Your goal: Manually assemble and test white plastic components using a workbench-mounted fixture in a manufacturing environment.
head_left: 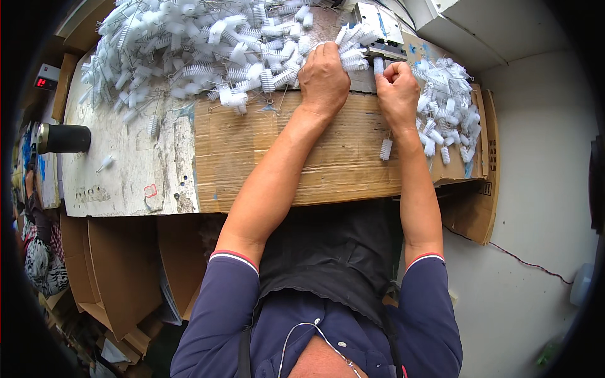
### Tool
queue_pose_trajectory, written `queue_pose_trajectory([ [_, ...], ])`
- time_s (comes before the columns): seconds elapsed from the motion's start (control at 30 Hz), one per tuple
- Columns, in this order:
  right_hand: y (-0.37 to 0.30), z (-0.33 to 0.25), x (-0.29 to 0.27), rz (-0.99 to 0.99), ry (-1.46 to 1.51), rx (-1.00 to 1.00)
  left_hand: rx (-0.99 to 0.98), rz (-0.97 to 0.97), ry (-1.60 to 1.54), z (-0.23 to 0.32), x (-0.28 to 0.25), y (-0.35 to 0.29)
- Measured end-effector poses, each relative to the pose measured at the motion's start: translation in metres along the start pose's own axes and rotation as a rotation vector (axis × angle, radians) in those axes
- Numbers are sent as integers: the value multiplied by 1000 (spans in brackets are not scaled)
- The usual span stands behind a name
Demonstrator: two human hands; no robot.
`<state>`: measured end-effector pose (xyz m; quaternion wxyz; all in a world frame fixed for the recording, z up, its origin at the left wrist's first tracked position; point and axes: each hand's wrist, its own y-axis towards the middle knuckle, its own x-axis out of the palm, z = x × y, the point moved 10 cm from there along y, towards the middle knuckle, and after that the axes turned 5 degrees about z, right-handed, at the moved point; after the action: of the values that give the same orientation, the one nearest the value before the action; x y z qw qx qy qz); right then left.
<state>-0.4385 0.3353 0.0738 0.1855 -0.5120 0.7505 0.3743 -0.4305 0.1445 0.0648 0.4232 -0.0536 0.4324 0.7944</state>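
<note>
My left hand is closed at the far side of the bench. A bunch of small white bristle brushes with wire stems fans out at its fingertips. My right hand is pinched closed beside a small metal bench machine. At its fingertips one white brush points up toward the metal jaw; the wire end is hidden in the fingers. Another brush lies just below the right hand, by the wrist. Brushes pile up left of my left hand, and a second heap lies right of my right hand.
A cardboard sheet covers the bench's near side. On the white worktop at left stand a dark lidded jar and a lone brush. Cardboard boxes sit below. A small red-lit display hangs at far left.
</note>
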Motion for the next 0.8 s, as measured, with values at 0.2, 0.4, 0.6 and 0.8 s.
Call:
queue_pose_trajectory([
  [0.2,-4,-7,2,21,1,-33,-2,21,-24,-1,-2,0],
  [0.4,-4,-6,1,32,-8,-39,30,59,-18,3,-6,0],
  [0.6,0,2,-5,52,-2,13,85,54,-10,7,-2,-2],
  [0.8,-19,24,-37,88,-8,62,86,-77,-65,8,12,-3],
])
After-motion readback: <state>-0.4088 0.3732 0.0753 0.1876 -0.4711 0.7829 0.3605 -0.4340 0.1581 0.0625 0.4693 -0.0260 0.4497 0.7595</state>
